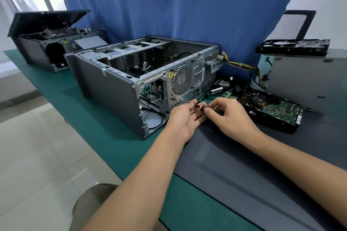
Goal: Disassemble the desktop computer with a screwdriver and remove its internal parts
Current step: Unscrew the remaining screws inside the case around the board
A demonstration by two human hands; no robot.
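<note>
The open grey desktop case [112,88] lies on its side on the green table mat [97,124], rear panel toward me, with the motherboard [153,97] visible through the back opening. A black screwdriver with an orange ring [200,107] points at the lower rear panel near the ports. My right hand [228,116] grips its handle. My left hand [185,116] pinches the shaft near the tip against the case.
The removed side panel [244,170] lies flat under my forearms. A hard drive, circuit side up [272,110], sits right of my hands among loose cables [244,66]. A power supply box [308,78] carries another drive [294,47]. A second opened case [43,43] stands far left.
</note>
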